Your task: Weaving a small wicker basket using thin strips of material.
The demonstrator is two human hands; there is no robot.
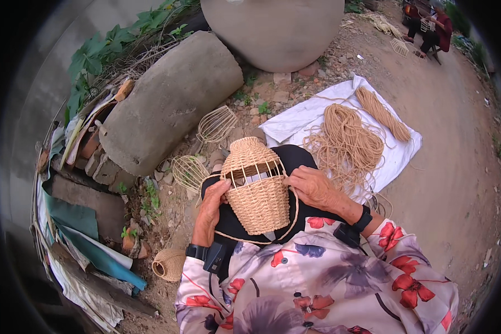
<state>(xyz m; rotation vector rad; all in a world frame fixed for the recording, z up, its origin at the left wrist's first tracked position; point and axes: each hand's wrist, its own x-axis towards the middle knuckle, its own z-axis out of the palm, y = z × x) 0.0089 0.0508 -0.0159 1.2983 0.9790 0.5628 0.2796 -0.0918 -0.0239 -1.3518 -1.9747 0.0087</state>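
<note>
A partly woven straw basket (257,206) rests in my lap, with bare pale ribs showing between its woven neck and lower body. My left hand (211,206) grips its left side, thumb at the upper edge of the lower weave. On the basket's right, my right hand (312,189) is closed around a strand of cord (295,217) at the edge of the open band; some fingertips are hidden. The cord loops down below the basket across my lap.
A white sheet (284,125) holds tan cord bundles (342,139). Two wire frames (216,123) and a small woven piece (170,264) lie left. A concrete cylinder (167,100), debris (94,217) and a large round object (270,30) border the space. A co-worker (442,30) sits upper right.
</note>
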